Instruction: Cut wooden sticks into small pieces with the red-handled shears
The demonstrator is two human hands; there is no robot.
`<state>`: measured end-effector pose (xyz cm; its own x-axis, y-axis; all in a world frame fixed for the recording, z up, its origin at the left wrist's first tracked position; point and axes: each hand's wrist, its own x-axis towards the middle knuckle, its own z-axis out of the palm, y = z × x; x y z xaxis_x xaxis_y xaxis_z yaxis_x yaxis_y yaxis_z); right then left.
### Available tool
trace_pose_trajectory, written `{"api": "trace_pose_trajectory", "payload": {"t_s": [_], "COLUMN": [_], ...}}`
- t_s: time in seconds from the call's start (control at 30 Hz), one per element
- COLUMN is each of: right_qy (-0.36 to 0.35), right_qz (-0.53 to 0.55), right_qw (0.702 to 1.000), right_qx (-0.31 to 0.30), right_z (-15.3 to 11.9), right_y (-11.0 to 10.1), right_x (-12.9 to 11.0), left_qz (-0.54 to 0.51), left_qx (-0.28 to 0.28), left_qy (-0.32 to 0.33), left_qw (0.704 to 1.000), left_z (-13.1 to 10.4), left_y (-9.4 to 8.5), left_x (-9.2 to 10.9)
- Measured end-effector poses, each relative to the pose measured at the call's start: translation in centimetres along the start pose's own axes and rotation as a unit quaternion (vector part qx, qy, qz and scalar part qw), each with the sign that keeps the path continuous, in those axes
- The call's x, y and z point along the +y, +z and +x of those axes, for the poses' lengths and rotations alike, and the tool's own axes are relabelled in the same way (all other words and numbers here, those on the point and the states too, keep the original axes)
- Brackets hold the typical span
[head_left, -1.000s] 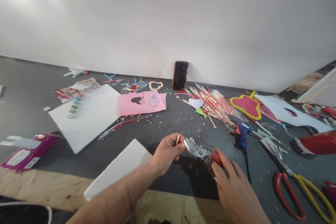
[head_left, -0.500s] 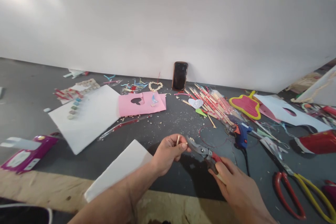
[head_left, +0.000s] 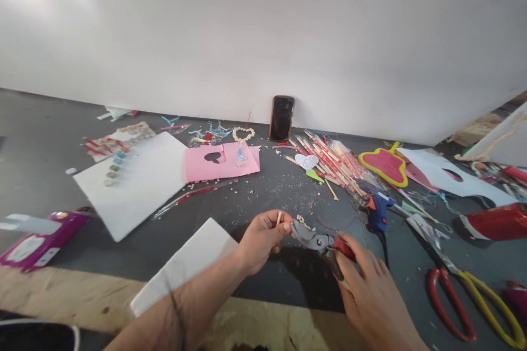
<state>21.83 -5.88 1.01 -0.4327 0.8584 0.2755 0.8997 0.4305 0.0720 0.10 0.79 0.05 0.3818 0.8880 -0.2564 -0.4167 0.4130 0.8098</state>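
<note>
My left hand (head_left: 263,237) is closed in a pinch on a thin wooden stick (head_left: 279,218), most of which the fingers hide. In my right hand (head_left: 370,285) is a pair of pruning shears (head_left: 319,242) with a red handle, the fingers wrapped round its grips. The shears' jaws are right at my left fingertips; whether they touch the stick I cannot tell. Just behind the blades, small cut wooden bits (head_left: 302,221) lie on the dark table (head_left: 255,205).
Patterned sticks (head_left: 323,159), a blue glue gun (head_left: 379,211) and large scissors (head_left: 455,271) lie to the right. A phone (head_left: 282,118) leans on the white board (head_left: 247,49). Pink card (head_left: 197,165), a white sheet (head_left: 135,192) and a white block (head_left: 185,263) lie leftward.
The shears and my right hand have shifted slightly, the blades turning a little, and more of the cut wooden bits shows behind them. My left hand keeps its pinch on the stick.
</note>
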Motion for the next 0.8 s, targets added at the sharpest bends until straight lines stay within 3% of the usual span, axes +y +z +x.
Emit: {"api": "trace_pose_trajectory", "payload": {"t_s": [0.2,0.67,0.8], "right_qy": [0.016,-0.045,-0.029], "right_qz": [-0.018,-0.010,-0.035], "right_qw": [1.000,0.998,0.999], "right_qx": [-0.011,-0.031,-0.021], "right_z": [0.19,0.13,0.34], "right_y": [-0.58,-0.63,-1.14], "right_x": [-0.13,0.54,0.60], "left_qz": [0.011,0.026,0.016], "left_qx": [-0.016,-0.063,-0.061], "left_qy": [-0.007,-0.009,-0.022], "left_qw": [1.000,0.998,0.998], "left_z": [0.05,-0.18,-0.16], "left_y": [0.02,-0.15,-0.12], "left_x": [-0.16,-0.10,-0.21]}}
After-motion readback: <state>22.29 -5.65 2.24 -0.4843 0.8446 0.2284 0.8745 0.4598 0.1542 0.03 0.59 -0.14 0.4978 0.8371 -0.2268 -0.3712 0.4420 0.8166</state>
